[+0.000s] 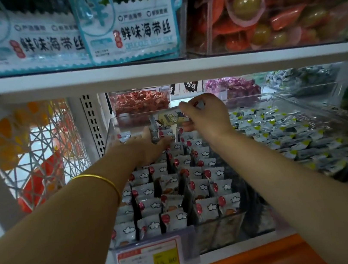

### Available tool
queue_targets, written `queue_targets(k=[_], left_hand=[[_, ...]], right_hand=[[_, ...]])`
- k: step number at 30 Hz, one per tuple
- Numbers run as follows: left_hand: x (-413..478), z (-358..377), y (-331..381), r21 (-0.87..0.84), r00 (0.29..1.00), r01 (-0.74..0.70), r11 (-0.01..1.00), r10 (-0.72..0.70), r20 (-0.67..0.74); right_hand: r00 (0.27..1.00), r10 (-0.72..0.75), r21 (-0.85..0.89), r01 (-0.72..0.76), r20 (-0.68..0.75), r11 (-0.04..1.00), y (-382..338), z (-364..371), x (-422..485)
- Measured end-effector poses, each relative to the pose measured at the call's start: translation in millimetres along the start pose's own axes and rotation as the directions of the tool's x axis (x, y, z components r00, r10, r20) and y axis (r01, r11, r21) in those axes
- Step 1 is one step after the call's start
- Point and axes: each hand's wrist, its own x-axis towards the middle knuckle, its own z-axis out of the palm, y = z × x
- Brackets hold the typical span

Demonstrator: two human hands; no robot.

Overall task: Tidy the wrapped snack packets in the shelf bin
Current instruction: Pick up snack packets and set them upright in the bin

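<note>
Two hands (pixel 148 146) (pixel 205 115), one gold bangle (pixel 100 178), one price tag (pixel 150 259), two big kelp packs (pixel 27 45) (pixel 130 29), one lifted packet (pixel 170 118).

Open from 6 o'clock through the gap between the upper shelf (pixel 159 71) overhead and the rim of the clear bin (pixel 110 132). Blocked at 12 o'clock by a tub of red sweets (pixel 139 103) just behind the bin's back wall. Closed at 9 o'clock by the bin's clear side wall, with a perforated upright (pixel 92 121) and a wire basket (pixel 42 151) beyond. Packed below with upright rows of white packets (pixel 172 190), tightly set. Crowded at the far end by the left hand (pixel 145 145) down among the rows and the right hand (pixel 204 116) above them, pinching a yellow packet (pixel 171 118). Heaped at 3 o'clock with loose packets (pixel 282 138) beside the rows. Fronted low at 6 o'clock by a price tag (pixel 151 259).
</note>
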Motion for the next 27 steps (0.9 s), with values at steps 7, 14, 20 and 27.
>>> queue_targets(k=[7,14,20,27], left_hand=[[-18,2,3,0.017,0.998,0.034,0.999,-0.035,0.058],[-33,1,1,0.062,0.999,-0.015,0.998,0.013,0.033],[-65,-16,3,0.278,0.992,-0.103,0.955,0.119,-0.042],[-103,-7,-23,0.391,0.988,-0.047,0.919,0.101,-0.12]], right_hand=[[0.988,-0.143,-0.126,0.15,0.066,0.981,-3,24,14],[0.951,-0.254,-0.441,0.307,0.175,0.843,-1,67,42],[0.891,-0.257,-0.614,0.446,0.374,0.651,9,90,51],[0.831,-0.082,-0.665,0.496,0.551,0.559,16,100,50]])
